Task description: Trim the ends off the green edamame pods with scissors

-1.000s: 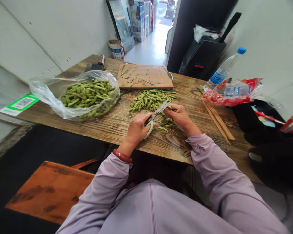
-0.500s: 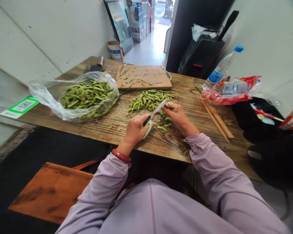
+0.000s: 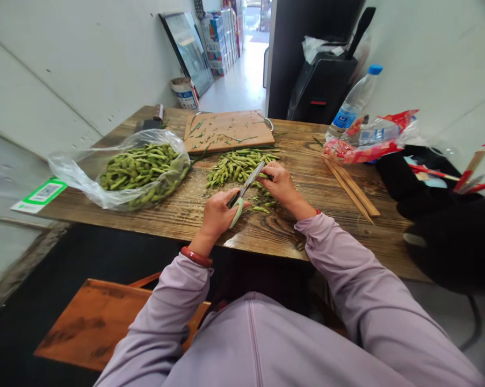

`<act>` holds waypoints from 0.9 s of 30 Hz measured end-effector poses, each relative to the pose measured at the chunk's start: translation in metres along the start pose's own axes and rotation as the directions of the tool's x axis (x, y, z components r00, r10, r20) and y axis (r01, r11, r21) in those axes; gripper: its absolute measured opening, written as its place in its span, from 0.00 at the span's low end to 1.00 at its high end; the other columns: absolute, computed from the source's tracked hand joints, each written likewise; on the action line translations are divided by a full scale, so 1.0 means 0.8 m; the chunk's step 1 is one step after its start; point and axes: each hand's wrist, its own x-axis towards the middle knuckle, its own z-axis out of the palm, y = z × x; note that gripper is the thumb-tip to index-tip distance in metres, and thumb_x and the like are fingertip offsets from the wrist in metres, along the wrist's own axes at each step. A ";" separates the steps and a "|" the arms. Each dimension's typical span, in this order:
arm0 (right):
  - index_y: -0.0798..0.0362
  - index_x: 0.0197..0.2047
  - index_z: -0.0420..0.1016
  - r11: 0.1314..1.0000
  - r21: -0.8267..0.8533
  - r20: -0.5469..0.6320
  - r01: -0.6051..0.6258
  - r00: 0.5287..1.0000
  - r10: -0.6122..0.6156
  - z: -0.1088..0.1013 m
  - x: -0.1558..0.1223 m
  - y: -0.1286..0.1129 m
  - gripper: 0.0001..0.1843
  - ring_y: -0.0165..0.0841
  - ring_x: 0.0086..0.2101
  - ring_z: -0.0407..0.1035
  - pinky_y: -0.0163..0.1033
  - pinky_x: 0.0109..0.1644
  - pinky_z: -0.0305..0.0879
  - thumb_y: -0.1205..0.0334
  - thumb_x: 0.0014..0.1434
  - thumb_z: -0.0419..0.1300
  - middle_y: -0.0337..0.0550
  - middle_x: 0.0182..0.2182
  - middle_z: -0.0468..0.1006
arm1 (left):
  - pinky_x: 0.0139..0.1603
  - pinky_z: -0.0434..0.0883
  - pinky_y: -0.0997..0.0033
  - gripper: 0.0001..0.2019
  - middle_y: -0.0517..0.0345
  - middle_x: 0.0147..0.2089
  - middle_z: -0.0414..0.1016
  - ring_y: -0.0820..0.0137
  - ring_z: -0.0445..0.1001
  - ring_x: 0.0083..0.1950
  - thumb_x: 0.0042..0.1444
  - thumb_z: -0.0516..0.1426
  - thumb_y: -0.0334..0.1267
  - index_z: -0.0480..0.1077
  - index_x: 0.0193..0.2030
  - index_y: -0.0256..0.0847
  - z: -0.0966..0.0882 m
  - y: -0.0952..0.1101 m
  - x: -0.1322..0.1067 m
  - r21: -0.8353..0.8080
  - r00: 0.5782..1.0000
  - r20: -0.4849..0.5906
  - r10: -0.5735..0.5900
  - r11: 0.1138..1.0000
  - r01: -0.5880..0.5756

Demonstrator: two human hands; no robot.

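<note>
My left hand [image 3: 217, 213] is closed around the pale green handles of a pair of scissors [image 3: 249, 184], whose blades point up and to the right. At the blade tips my right hand [image 3: 281, 186] pinches a green soybean pod, mostly hidden by the fingers. A heap of soybean pods [image 3: 234, 165] lies just beyond the scissors, and a few loose pods [image 3: 261, 209] rest under my right hand. To the left, a clear plastic bag [image 3: 79, 167] stands open with many more pods [image 3: 139, 165] inside.
A wooden cutting board [image 3: 230, 130] with green scraps lies behind the heap. On the right are wooden chopsticks [image 3: 349, 185], a water bottle [image 3: 353, 102], red plastic packaging [image 3: 355, 153] and a black holder [image 3: 395, 174]. A QR-code card [image 3: 41, 194] sits at the left edge.
The camera view has shifted slightly, so the whole scene sits a little further left. Both hands keep their grips, with the scissors and right fingers still close together.
</note>
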 end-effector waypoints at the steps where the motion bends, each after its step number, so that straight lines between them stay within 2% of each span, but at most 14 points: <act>1: 0.52 0.32 0.80 1.000 -0.007 0.004 -0.014 1.000 0.014 0.000 0.000 -0.001 0.04 0.36 0.37 0.67 0.40 0.45 0.63 0.63 0.58 0.66 0.42 0.32 0.74 | 0.48 0.73 0.64 0.16 0.49 0.44 0.85 0.60 0.80 0.44 0.57 0.64 0.47 0.80 0.49 0.42 0.000 -0.001 0.000 -0.007 1.000 -0.001 0.001 1.000 -0.001; 5: 0.53 0.32 0.79 0.995 -0.059 0.012 -0.075 0.997 0.076 0.002 -0.003 -0.006 0.02 0.36 0.36 0.69 0.40 0.45 0.63 0.67 0.57 0.66 0.44 0.32 0.77 | 0.48 0.74 0.64 0.16 0.49 0.44 0.85 0.60 0.80 0.43 0.57 0.63 0.46 0.80 0.49 0.41 0.001 -0.003 0.001 -0.001 1.000 0.000 -0.002 1.000 0.002; 9: 0.54 0.34 0.77 0.979 -0.123 0.012 -0.160 0.987 0.163 0.008 -0.004 -0.013 0.01 0.36 0.35 0.70 0.40 0.43 0.61 0.67 0.58 0.64 0.45 0.33 0.79 | 0.49 0.74 0.63 0.14 0.50 0.44 0.85 0.60 0.81 0.44 0.56 0.64 0.44 0.80 0.48 0.42 0.002 -0.005 0.002 0.008 1.000 0.002 -0.010 1.000 0.010; 11: 0.54 0.33 0.76 0.973 -0.077 0.019 -0.219 0.975 0.221 0.009 -0.004 -0.015 0.02 0.35 0.34 0.69 0.39 0.41 0.61 0.65 0.57 0.64 0.44 0.31 0.78 | 0.51 0.75 0.63 0.14 0.50 0.45 0.85 0.60 0.81 0.46 0.55 0.65 0.44 0.80 0.47 0.43 0.002 -0.007 0.003 -0.008 1.000 -0.006 -0.021 1.000 0.021; 13: 0.53 0.31 0.74 0.959 0.085 0.065 -0.270 0.962 0.265 0.007 -0.004 -0.016 0.08 0.32 0.31 0.66 0.37 0.37 0.60 0.59 0.57 0.66 0.40 0.28 0.75 | 0.52 0.75 0.63 0.15 0.51 0.47 0.85 0.60 0.81 0.47 0.54 0.66 0.44 0.80 0.47 0.42 0.002 -0.009 0.003 -0.044 0.999 -0.022 -0.042 0.998 0.041; 15: 0.52 0.30 0.71 0.884 0.320 0.149 -0.340 0.940 0.307 0.003 -0.005 -0.017 0.17 0.27 0.25 0.60 0.34 0.30 0.55 0.48 0.54 0.68 0.34 0.23 0.69 | 0.54 0.76 0.62 0.16 0.51 0.47 0.85 0.61 0.81 0.48 0.53 0.67 0.44 0.80 0.48 0.42 0.002 -0.010 0.003 -0.084 0.998 -0.032 -0.059 0.995 0.056; 18: 0.50 0.31 0.66 0.673 0.589 0.271 -0.446 0.894 0.356 0.000 -0.007 -0.018 0.30 0.22 0.18 0.49 0.33 0.22 0.42 0.35 0.45 0.71 0.26 0.18 0.59 | 0.54 0.76 0.63 0.16 0.51 0.47 0.85 0.61 0.82 0.48 0.52 0.68 0.44 0.80 0.47 0.42 0.002 -0.011 0.003 -0.109 0.998 -0.027 -0.062 0.992 0.059; 20: 0.49 0.31 0.63 0.551 0.689 0.307 -0.471 0.878 0.367 0.000 -0.007 -0.018 0.33 0.20 0.17 0.46 0.32 0.20 0.38 0.34 0.40 0.74 0.24 0.18 0.57 | 0.54 0.76 0.63 0.17 0.51 0.47 0.85 0.62 0.82 0.47 0.52 0.69 0.44 0.80 0.47 0.42 0.002 -0.010 0.002 -0.112 0.998 -0.018 -0.061 0.992 0.059; 23: 0.49 0.31 0.59 0.420 0.786 0.269 -0.454 0.862 0.429 -0.005 -0.003 -0.013 0.33 0.19 0.17 0.48 0.30 0.19 0.38 0.39 0.40 0.76 0.25 0.20 0.59 | 0.53 0.76 0.64 0.18 0.51 0.47 0.85 0.62 0.82 0.47 0.52 0.69 0.44 0.80 0.48 0.41 0.002 -0.010 0.002 -0.145 0.996 -0.027 -0.082 0.986 0.077; 27: 0.50 0.32 0.62 0.376 0.826 0.162 -0.421 0.815 0.557 -0.024 0.004 -0.001 0.25 0.19 0.18 0.50 0.28 0.19 0.39 0.48 0.46 0.73 0.28 0.23 0.66 | 0.54 0.76 0.63 0.19 0.49 0.49 0.84 0.62 0.81 0.48 0.55 0.67 0.45 0.79 0.51 0.39 0.002 -0.010 0.001 -0.188 0.991 -0.056 -0.121 0.976 0.108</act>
